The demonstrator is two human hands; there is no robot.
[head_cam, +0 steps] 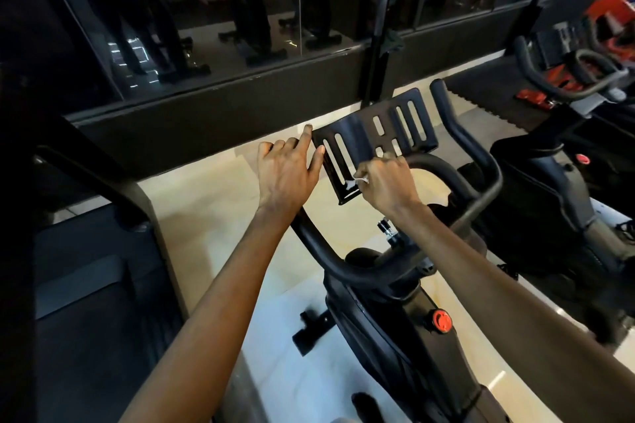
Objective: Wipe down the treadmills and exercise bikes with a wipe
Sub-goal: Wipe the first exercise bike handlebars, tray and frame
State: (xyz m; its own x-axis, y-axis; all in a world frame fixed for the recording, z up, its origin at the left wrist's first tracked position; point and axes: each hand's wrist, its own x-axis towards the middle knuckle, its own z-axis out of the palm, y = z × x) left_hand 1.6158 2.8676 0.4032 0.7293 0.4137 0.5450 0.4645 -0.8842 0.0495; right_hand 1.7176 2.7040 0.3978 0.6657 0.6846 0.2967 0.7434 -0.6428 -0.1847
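Left hand: my left hand (287,170) lies loosely spread against the left edge of the slotted tray (364,134), holding nothing
Right hand: my right hand (386,182) is curled round a small white wipe (359,180), pressing it on the tray's near edge
Progress: early, I judge; the handlebar (460,141) around the tray, the treadmill (86,268) to its left and the second bike (549,182) to its right remain

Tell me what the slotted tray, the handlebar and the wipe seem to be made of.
The slotted tray: likely hard plastic or painted metal, glossy; it shows sharp light reflections. The handlebar: matte black, probably a rubber or foam coating over tube; no glare. The wipe: thin white tissue or cloth, crumpled small in the right hand.
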